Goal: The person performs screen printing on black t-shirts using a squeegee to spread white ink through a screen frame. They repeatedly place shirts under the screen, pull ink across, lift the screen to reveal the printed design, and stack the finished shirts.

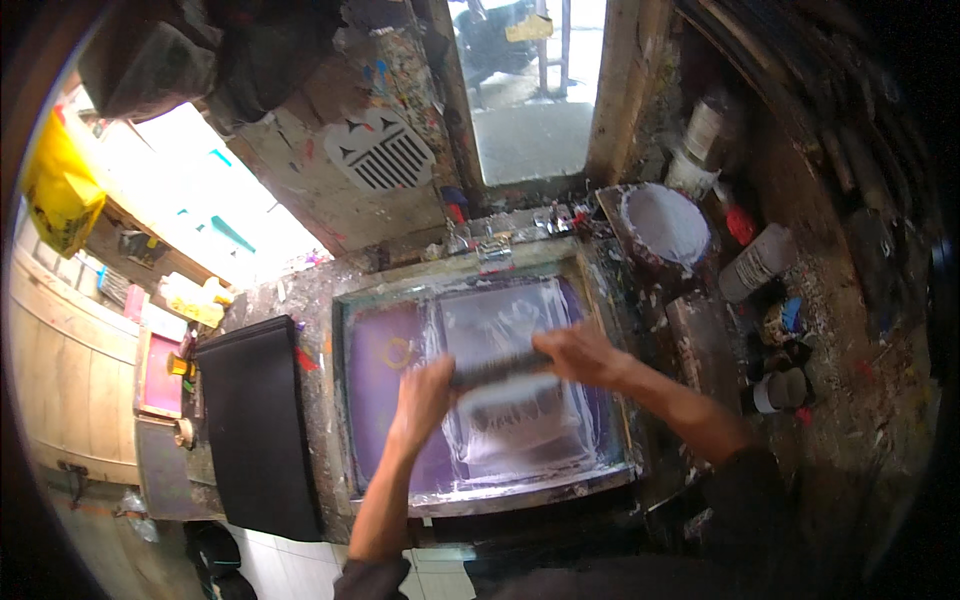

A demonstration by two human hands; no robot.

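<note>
We grip the squeegee (pixel 500 368) with our left hand (pixel 425 392) and right hand (pixel 580 352) clenched on its ends, across the framed screen (pixel 400 345). It seems stiff and probably ink-slick; hold the bare handle.

Head-worn fisheye, close, facing down

Paint-spattered workbench (pixel 300 290), framed printing screen (pixel 590 300), black board (pixel 255 420), white-paint tub (pixel 665 222)
</note>
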